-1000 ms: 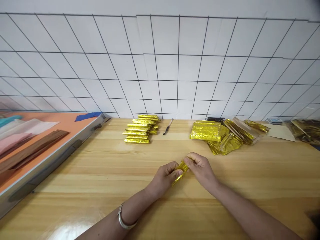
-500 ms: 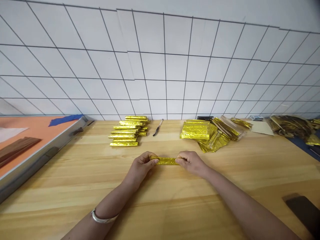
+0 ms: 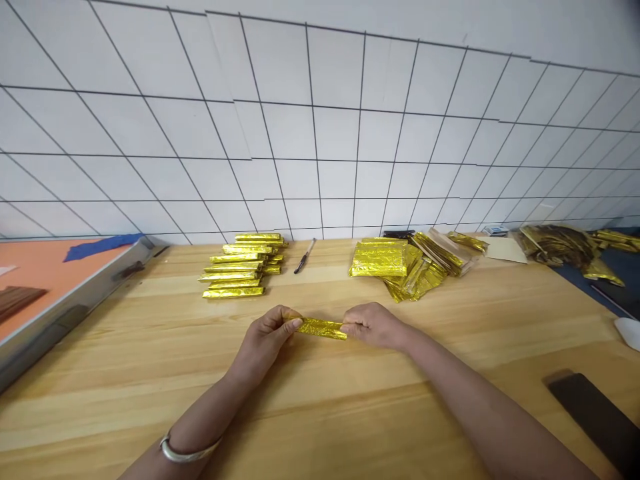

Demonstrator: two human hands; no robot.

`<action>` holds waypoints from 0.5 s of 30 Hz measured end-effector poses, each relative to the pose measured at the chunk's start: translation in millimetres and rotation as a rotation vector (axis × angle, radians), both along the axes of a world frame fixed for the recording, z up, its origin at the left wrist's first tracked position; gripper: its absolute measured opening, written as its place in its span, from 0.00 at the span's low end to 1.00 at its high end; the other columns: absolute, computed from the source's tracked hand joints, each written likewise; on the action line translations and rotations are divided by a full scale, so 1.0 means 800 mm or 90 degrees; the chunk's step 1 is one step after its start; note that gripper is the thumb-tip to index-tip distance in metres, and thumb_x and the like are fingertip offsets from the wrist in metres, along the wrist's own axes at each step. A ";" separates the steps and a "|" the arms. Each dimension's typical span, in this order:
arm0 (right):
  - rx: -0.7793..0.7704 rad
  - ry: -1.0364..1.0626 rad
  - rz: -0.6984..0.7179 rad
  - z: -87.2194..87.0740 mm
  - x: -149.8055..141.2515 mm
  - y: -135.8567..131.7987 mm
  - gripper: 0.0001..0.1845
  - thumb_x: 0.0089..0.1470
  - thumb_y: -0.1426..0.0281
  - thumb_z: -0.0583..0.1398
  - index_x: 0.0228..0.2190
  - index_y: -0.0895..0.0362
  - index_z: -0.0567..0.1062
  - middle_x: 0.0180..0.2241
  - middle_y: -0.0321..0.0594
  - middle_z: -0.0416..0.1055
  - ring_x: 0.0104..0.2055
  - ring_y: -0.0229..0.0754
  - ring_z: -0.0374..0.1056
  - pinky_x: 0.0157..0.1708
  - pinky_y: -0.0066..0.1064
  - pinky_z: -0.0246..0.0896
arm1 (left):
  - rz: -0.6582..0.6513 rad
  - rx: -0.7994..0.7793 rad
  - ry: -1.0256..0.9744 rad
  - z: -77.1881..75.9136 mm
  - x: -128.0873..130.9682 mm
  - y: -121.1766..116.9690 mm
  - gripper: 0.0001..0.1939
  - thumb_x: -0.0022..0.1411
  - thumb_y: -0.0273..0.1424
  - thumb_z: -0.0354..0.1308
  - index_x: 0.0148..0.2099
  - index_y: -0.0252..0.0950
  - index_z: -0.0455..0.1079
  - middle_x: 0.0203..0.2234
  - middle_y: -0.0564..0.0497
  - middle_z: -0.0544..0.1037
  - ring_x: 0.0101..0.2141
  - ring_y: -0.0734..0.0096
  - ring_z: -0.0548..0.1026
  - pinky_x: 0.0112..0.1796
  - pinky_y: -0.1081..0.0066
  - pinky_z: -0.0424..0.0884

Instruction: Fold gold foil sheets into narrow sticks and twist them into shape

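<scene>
The gold foil strip (image 3: 321, 328) now stretches flat between my hands, just above the wooden table (image 3: 350, 413), no longer bunched up as a second ago. My left hand (image 3: 267, 337) pinches its left end, my right hand (image 3: 373, 327) its right. Behind lie the stacked gold bars (image 3: 240, 273), a pen (image 3: 304, 256) and loose foil sheets (image 3: 400, 267).

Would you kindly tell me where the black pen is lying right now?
In the head view, the black pen lies at the table's far edge by the tiled wall, between the stack of folded gold bars and the pile of gold foil sheets.
</scene>
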State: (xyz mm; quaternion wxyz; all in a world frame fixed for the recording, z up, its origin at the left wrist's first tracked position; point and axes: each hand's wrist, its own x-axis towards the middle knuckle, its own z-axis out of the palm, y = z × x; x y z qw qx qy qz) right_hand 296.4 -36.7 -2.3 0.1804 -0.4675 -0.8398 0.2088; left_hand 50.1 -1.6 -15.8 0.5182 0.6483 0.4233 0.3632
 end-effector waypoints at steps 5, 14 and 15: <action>0.013 -0.040 -0.022 0.006 -0.010 -0.003 0.10 0.56 0.66 0.55 0.30 0.58 0.73 0.30 0.40 0.71 0.35 0.40 0.62 0.35 0.29 0.52 | 0.012 0.063 0.044 -0.003 -0.001 -0.001 0.12 0.55 0.40 0.58 0.32 0.35 0.68 0.19 0.56 0.66 0.22 0.75 0.61 0.25 0.76 0.57; -0.066 -0.002 -0.076 0.002 -0.055 -0.022 0.10 0.52 0.62 0.58 0.27 0.55 0.73 0.24 0.33 0.68 0.27 0.36 0.61 0.24 0.26 0.48 | -0.097 0.159 0.101 -0.006 0.012 -0.026 0.08 0.58 0.35 0.55 0.33 0.36 0.71 0.27 0.51 0.74 0.30 0.70 0.70 0.32 0.74 0.64; -0.083 0.009 -0.089 0.001 -0.055 -0.023 0.11 0.52 0.61 0.58 0.27 0.55 0.73 0.22 0.31 0.67 0.25 0.35 0.60 0.23 0.25 0.46 | -0.102 0.162 0.100 -0.006 0.012 -0.026 0.07 0.59 0.34 0.55 0.34 0.36 0.71 0.28 0.51 0.74 0.30 0.70 0.70 0.32 0.74 0.64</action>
